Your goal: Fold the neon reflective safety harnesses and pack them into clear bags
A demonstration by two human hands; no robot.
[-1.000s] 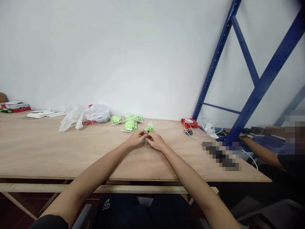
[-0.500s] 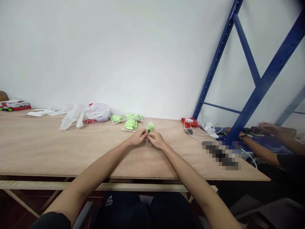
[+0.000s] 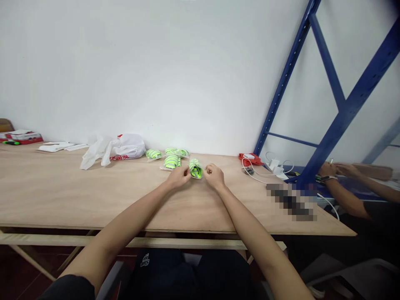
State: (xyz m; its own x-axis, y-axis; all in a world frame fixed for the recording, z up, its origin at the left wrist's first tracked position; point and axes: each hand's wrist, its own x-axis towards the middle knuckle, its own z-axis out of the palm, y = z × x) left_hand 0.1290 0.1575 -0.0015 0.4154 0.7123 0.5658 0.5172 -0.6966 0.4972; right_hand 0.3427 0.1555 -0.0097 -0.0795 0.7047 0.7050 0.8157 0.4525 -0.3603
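Observation:
A clear plastic bag holding a rolled green-and-white striped bundle is between my hands over the table. At its left edge, my left hand pinches the bag, fingers closed. My right hand is by the right side of the bag with its fingers curled together; whether the bag's edge is in them is too small to tell. Just beyond my left hand lie several similar bagged striped bundles, another one a little to the left.
On the wooden table a white plastic bag and white sheets lie at the left. Toward the right are a red cloth, a white cable and a blue metal frame. Another person's hands work beyond the frame.
My hands have moved apart, from together at the bag's near end to either side of it. The bundle's rolled end now faces me. Beyond the frame, the other person's hands have come together.

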